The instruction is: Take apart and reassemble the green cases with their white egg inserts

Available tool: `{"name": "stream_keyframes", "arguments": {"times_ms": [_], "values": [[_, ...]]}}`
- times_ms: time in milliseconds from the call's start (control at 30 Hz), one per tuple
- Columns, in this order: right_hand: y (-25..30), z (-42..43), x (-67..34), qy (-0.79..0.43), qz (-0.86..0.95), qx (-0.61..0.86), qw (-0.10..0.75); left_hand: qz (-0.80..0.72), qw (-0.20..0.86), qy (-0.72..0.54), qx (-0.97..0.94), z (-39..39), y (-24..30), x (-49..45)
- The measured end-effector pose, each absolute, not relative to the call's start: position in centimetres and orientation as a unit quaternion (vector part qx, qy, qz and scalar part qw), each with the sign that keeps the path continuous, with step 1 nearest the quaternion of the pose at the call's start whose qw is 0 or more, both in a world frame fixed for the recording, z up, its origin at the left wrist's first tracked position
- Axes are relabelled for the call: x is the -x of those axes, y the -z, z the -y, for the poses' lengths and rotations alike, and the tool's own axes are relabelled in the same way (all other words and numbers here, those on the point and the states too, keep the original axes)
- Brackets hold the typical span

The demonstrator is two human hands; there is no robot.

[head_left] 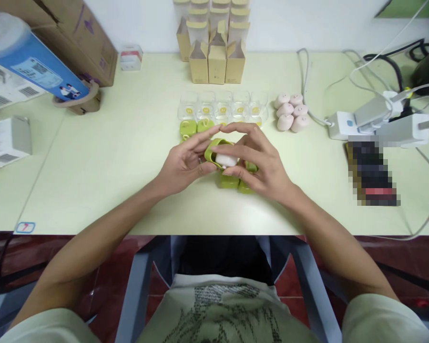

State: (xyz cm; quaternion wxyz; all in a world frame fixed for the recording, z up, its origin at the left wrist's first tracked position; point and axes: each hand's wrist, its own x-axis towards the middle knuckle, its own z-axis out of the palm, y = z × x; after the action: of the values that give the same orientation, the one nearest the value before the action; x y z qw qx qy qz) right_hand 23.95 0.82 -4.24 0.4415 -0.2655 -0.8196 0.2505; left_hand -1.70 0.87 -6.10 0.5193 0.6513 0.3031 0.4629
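My left hand (182, 164) grips a yellow-green rounded case (209, 151), its opening tilted toward my right hand. Between the thumb and fingers of my right hand (266, 162) is a small white rounded piece (227, 160), at the mouth of the case; how far it sits inside is hard to see. More green cases (229, 181) lie on the table just under and behind my hands, partly covered by them. Beyond are clear plastic containers (223, 107) in a row with yellow marks, and to their right several pale pink rounded pieces (286, 122) in a cluster.
Tan open boxes (217, 64) stand at the back by the wall. On the right are a white power strip (343, 125) with cables and a pixelated dark object (373, 174). A blue cylinder (46, 62), cartons (10, 140) and a small box (131, 58) occupy the left.
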Motion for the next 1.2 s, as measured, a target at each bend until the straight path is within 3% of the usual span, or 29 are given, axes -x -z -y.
{"name": "stream_keyframes", "arguments": {"times_ms": [367,767,1200], "values": [[4.5,0.5,-23.2,-0.178,0.833,0.329,0.407,-0.316,0.464,-0.482,-0.673,0.4,5.7,1.1],[5.2,1.0,-22.0,-0.100,0.806,0.315,0.492,-0.354,0.470,-0.479,-0.651,0.3,7.0,1.0],[4.7,2.4,-21.0,-0.207,0.781,0.401,0.432,-0.358,0.448,-0.475,-0.667,0.1,6.0,0.5]]}}
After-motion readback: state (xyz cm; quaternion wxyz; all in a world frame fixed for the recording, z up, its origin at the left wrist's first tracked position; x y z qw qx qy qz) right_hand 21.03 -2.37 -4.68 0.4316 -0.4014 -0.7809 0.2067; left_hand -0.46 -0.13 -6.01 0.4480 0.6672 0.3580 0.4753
